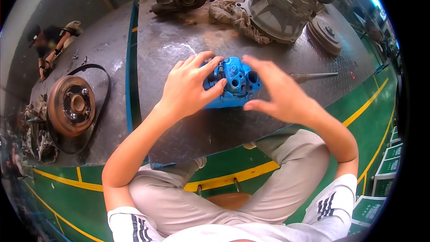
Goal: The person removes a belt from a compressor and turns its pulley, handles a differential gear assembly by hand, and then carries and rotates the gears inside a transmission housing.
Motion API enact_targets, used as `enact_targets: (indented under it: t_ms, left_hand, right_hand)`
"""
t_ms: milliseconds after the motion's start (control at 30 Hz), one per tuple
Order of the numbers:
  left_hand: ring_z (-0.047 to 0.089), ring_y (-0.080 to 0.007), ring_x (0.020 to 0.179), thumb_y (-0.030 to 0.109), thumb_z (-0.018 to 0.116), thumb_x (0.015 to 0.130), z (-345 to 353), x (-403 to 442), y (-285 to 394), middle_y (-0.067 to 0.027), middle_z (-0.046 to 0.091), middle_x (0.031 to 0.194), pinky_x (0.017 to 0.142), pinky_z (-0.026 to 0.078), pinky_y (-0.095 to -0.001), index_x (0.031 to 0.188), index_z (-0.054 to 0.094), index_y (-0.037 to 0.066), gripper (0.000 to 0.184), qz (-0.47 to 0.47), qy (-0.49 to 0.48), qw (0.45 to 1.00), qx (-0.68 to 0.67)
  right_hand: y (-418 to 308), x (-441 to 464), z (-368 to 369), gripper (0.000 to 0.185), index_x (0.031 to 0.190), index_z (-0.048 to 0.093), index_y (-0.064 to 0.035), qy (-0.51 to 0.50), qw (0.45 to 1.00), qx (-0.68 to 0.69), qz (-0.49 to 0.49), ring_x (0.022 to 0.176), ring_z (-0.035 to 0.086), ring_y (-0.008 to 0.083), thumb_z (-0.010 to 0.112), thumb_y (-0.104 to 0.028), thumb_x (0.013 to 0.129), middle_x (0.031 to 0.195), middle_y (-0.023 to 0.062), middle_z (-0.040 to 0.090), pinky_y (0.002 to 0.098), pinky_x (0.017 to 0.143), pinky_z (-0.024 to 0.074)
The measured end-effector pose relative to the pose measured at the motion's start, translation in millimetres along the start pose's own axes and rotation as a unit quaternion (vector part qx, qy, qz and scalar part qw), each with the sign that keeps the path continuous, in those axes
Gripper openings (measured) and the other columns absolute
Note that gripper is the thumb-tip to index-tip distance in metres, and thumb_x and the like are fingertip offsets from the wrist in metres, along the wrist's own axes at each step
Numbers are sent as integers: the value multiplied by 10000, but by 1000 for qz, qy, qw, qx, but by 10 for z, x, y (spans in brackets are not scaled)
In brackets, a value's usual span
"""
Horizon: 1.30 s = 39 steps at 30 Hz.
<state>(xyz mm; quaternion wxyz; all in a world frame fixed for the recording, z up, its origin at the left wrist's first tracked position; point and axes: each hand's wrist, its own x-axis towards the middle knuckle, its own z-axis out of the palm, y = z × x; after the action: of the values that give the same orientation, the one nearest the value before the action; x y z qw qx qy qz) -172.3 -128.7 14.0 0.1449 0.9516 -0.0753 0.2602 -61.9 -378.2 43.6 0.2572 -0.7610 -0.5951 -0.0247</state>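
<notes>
Blue paint covered the bored metal casting [234, 72], which sat near the close edge of the tread-plate steel tabletop [192, 136], between the person's two hands. The left hand [190, 83] gripped its left side, fingers curled over the top and thumb laid on the near face. The right hand [284, 92] arched beside the opposite side, thumb and fingers wide apart; whether its fingertips touched the metal, I could not tell. To the right lay a slender metal shaft [316, 76]. Farther back, a large gearbox housing [286, 6] stood between a crumpled rag [235, 17] and a round grooved disc [324, 35]. At far left, a rusty brake drum [67, 105] lay beside a black toothed belt [109, 92], with a co-worker [51, 40] leaning beyond.
</notes>
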Motion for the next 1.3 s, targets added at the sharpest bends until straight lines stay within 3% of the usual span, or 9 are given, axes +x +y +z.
enact_targets:
  t_ms: [200, 267, 333, 400, 467, 533, 900, 1100, 1300]
  left_hand:
    - [604, -351, 1237, 369, 699, 925, 11, 6, -46, -125, 608, 1404, 1052, 460, -459, 1296, 695, 111, 452, -22, -13, 999, -33]
    - [542, -375, 1312, 358, 712, 927, 21, -64, -16, -142, 590, 1420, 1107, 406, -481, 1280, 701, 121, 424, -24, 61, 998, 2]
    - [486, -398, 1363, 342, 731, 926, 86, -188, 49, -190, 539, 1456, 1151, 353, -499, 1404, 586, 82, 563, -42, 81, 996, -3]
    - [469, -408, 1373, 331, 741, 929, 183, -308, 134, -236, 485, 1481, 1181, 321, -500, 1525, 393, 23, 755, -122, 220, 967, -39]
    - [492, -364, 1357, 335, 771, 922, 187, -395, 163, -232, 475, 1477, 1171, 357, -466, 1569, 250, -21, 904, -156, 177, 971, -35]
    - [564, -287, 1270, 324, 822, 882, 180, -400, 179, -204, 560, 1400, 1125, 417, -404, 1546, 271, -75, 950, -315, 131, 861, -377]
    - [614, -246, 1192, 104, 836, 846, 770, -159, 229, -164, 616, 1329, 1061, 471, -361, 1560, 343, 0, 873, -250, 212, 868, -373]
    - [381, -381, 1464, 103, 811, 828, 1387, 479, 213, -254, 392, 1563, 1220, 296, -439, 1560, 325, -14, 887, -214, 209, 883, -361]
    - [361, -399, 1480, 88, 799, 812, 1788, 1071, 327, -256, 379, 1578, 1234, 277, -441, 1553, 322, -25, 888, -185, 210, 895, -347]
  right_hand:
    - [-17, 75, 383, 940, 1536, 365, -8, 59, 998, -7, 20, 1268, 536, 436, 871, -272, 788, 1480, 251, 501, 470, 1090, 452]
    - [33, 63, 423, 1004, 1560, 351, -61, 58, 996, -58, 44, 1222, 552, 419, 901, -190, 730, 1403, 213, 543, 465, 1056, 475]
    - [115, 91, 430, 1029, 1569, 341, -81, 57, 996, -41, 52, 1208, 554, 416, 908, -170, 715, 1359, 199, 552, 467, 1038, 486]
    - [188, 99, 464, 1056, 1579, 332, -100, 52, 996, -22, 65, 1194, 555, 413, 915, -149, 700, 1316, 185, 560, 469, 1020, 497]
    - [211, 105, 523, 1102, 1590, 305, -95, 70, 993, 8, 94, 1195, 549, 415, 925, -159, 681, 1312, 182, 536, 493, 998, 513]
    - [184, 88, 545, 1128, 1593, 299, -94, 72, 991, 17, 111, 1202, 537, 419, 933, -154, 663, 1332, 188, 518, 502, 993, 518]
    - [502, -146, 465, 1183, 1599, 303, -93, 140, 987, -40, 72, 1276, 463, 429, 930, -53, 597, 1382, 192, 487, 498, 1040, 490]
    - [1275, -178, 162, 1196, 1600, 305, -84, 133, 986, -54, 90, 1337, 438, 438, 920, -38, 576, 1444, 199, 487, 492, 1147, 381]
    - [1965, -244, -88, 1184, 1600, 310, -136, 135, 985, -56, 90, 1303, 465, 464, 932, -89, 594, 1437, 198, 502, 516, 1135, 397]
